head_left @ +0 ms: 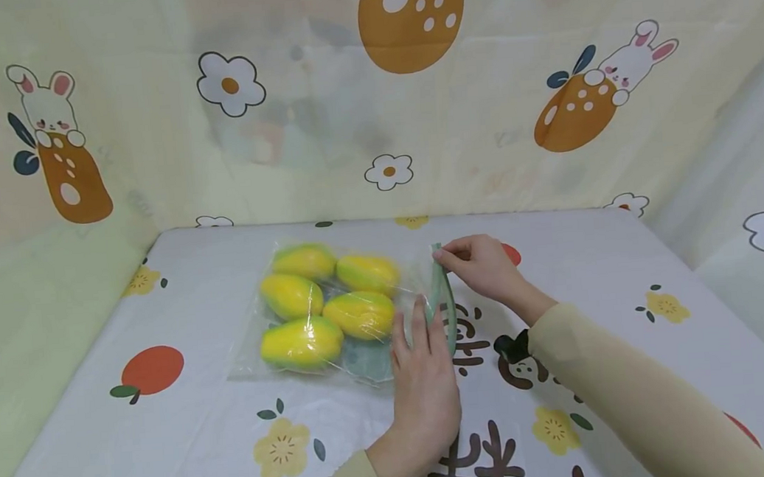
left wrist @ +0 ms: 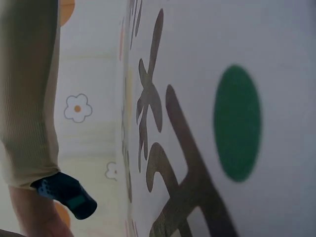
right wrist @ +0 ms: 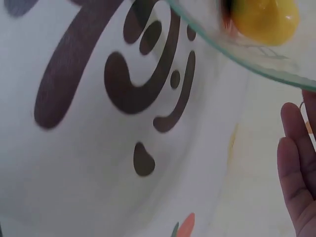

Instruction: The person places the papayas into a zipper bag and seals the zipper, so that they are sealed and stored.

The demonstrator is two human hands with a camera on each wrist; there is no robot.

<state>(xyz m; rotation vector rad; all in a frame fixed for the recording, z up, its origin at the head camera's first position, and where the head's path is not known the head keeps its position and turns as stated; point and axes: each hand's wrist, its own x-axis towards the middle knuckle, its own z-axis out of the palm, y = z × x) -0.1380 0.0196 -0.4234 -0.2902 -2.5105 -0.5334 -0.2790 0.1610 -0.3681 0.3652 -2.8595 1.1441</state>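
Note:
A clear zip bag (head_left: 358, 369) with a green zip edge lies flat on the table, holding several yellow-green mangoes (head_left: 359, 315). My left hand (head_left: 426, 390) rests on the bag beside its zip end, fingers straight. At the far corner of that end, my right hand (head_left: 484, 264) pinches the green zip strip (head_left: 437, 283) between thumb and finger. The strip's two sides stand somewhat apart. In the right wrist view, the right hand's fingers (right wrist: 298, 163) show below the green bag edge (right wrist: 237, 57), with a mango (right wrist: 266, 19) behind the plastic.
A white patterned cloth (head_left: 190, 437) covers the table. Behind and at the sides hang cream curtains (head_left: 307, 125) printed with rabbits and flowers. A black wrist camera (head_left: 513, 347) sits at the right sleeve, seen again as a dark device (left wrist: 69, 195) in the left wrist view.

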